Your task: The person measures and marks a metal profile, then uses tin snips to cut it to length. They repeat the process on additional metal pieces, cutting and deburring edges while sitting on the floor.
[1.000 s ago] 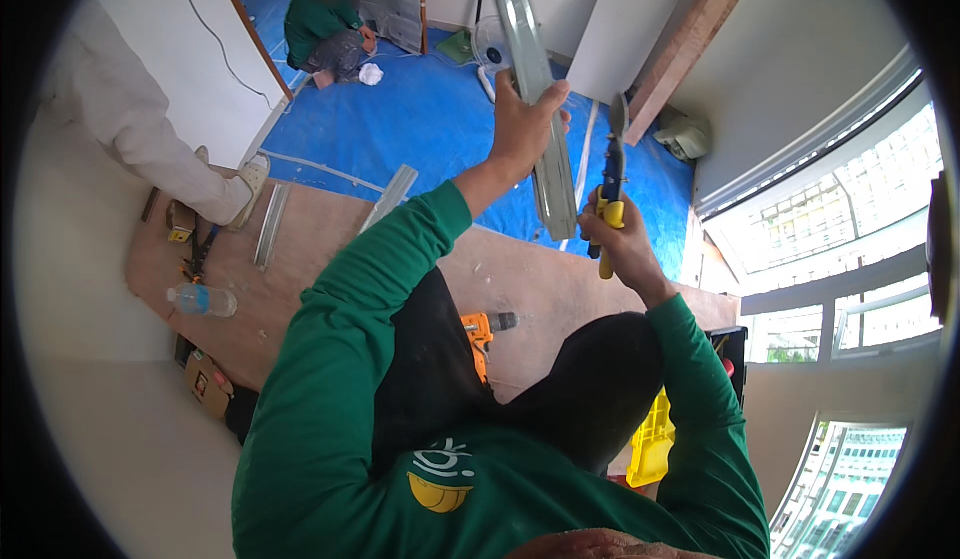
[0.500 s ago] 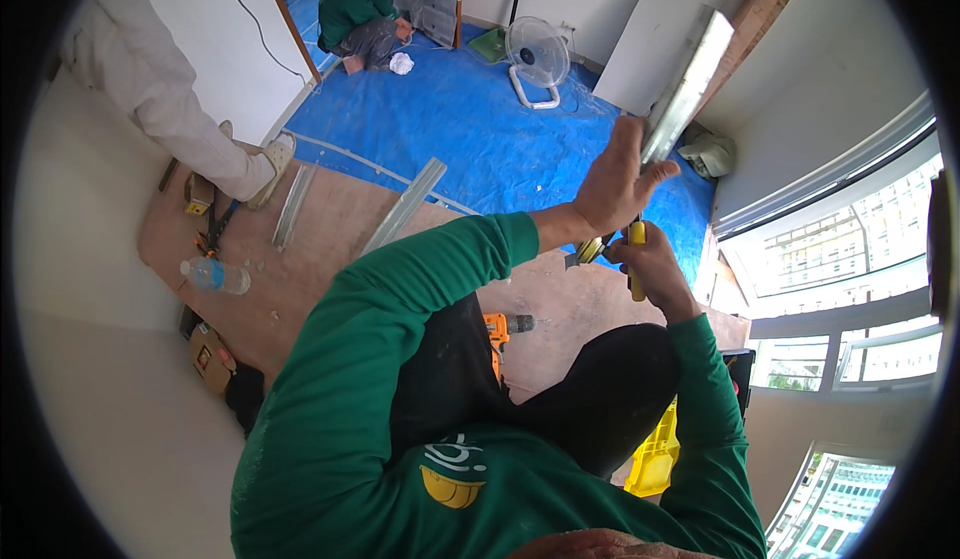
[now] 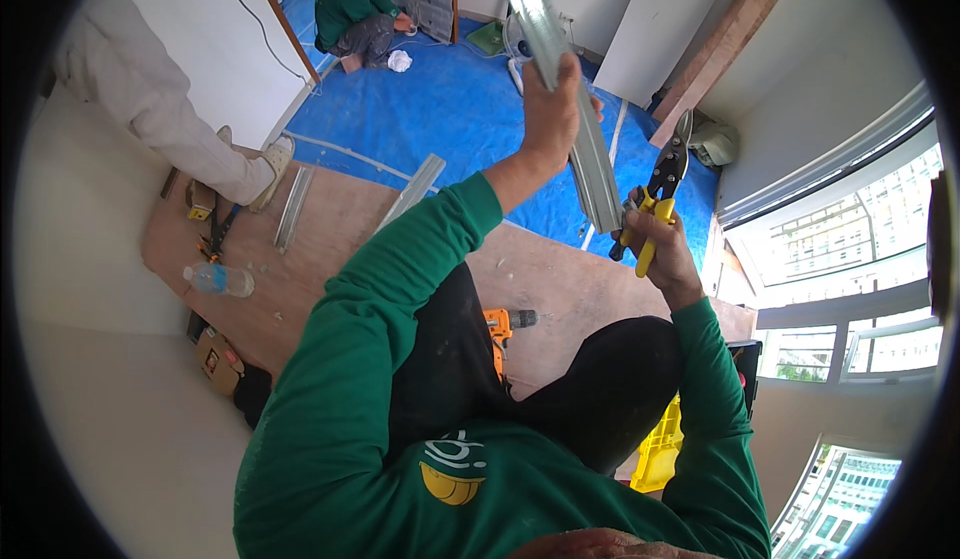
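My left hand [image 3: 555, 114] is closed around a shiny metal channel [image 3: 593, 164], which slants from the upper middle down toward my right hand. In my right hand [image 3: 670, 249] is a pair of tin snips [image 3: 667, 174] with yellow handles and dark blades pointing up and away. The channel's lower end lies beside my right fingers; whether they touch it, I cannot tell. The snips' blades stand apart from the channel, to its right.
An orange drill [image 3: 497, 331] lies between my legs. Loose metal channels [image 3: 293, 209], a water bottle [image 3: 218, 280] and tools rest on the brown board [image 3: 330, 289]. Beyond spreads a blue sheet [image 3: 440, 109], where a person [image 3: 352, 14] crouches. Another person's legs [image 3: 150, 99] stand at left.
My left hand has moved left with the channel, which now leans the other way, its top to the left. The snips have swung up and right, away from the channel.
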Tool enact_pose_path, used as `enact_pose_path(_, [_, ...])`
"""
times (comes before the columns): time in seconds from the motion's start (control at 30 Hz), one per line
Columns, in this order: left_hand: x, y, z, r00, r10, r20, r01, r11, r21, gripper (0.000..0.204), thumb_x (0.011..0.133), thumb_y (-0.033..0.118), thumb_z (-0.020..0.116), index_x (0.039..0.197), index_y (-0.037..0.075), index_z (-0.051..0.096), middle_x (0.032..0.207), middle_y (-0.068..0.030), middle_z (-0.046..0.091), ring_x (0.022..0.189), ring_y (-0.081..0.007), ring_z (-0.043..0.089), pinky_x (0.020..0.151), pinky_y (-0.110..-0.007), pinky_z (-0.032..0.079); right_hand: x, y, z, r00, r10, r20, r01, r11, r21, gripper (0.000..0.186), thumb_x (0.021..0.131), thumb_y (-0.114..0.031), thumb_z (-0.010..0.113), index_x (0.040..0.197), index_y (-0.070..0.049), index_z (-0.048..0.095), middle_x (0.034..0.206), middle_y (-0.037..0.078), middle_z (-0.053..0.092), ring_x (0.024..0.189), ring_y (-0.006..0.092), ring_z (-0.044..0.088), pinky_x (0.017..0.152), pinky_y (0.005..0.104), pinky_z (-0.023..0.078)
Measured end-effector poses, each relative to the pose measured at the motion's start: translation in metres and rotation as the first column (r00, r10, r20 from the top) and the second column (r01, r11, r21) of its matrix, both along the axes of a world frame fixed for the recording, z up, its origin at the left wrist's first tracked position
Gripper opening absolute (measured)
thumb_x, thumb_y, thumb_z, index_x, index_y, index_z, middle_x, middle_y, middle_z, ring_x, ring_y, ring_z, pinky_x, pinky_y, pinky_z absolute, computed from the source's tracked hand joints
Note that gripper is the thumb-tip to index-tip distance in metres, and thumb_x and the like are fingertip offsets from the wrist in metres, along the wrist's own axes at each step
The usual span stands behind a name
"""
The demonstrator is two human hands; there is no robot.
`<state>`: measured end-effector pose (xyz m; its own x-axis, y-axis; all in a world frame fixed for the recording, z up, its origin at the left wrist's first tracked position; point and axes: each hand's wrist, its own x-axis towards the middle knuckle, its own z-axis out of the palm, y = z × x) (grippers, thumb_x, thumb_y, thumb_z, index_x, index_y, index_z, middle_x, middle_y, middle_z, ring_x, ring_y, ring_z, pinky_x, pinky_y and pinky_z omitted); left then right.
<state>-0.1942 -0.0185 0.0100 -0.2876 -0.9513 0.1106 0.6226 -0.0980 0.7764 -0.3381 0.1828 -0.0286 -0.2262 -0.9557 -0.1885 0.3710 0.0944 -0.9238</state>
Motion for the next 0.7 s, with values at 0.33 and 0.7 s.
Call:
enact_pose_path(0.33, [-0.019,0.011,-0.017,0.986,-0.041,0.164,0.066,0.986,-0.151,0.052,0.109,0.049,0.069,0.133,0.007,0.049,0.101,-0.0095,0.064,0.073,-0.0186,0.068,0.062,-0.036,0.060,-0.006,0.000,-0.015,0.947,-0.041,-0.320,0.084,0.989,0.122,0.043,0.092,-0.007,0.081,0.128,-0.002,0.058,0.103,0.005,0.067,0.088,0.0181,0.068,0.084,0.0367,0.060])
enact_pose_path(0.7, [-0.018,-0.016,-0.018,0.992,0.025,-0.120,-0.003,0.984,0.176,0.050,0.112,0.056,0.060,0.124,0.009,0.046,0.101,-0.0090,0.060,0.065,-0.0212,0.066,0.059,-0.040,0.059,-0.015,0.001,-0.014,0.990,-0.120,0.075,0.124,0.991,-0.053,0.031,0.095,-0.006,0.077,0.120,-0.002,0.060,0.094,0.004,0.064,0.082,0.0166,0.065,0.082,0.0373,0.058])
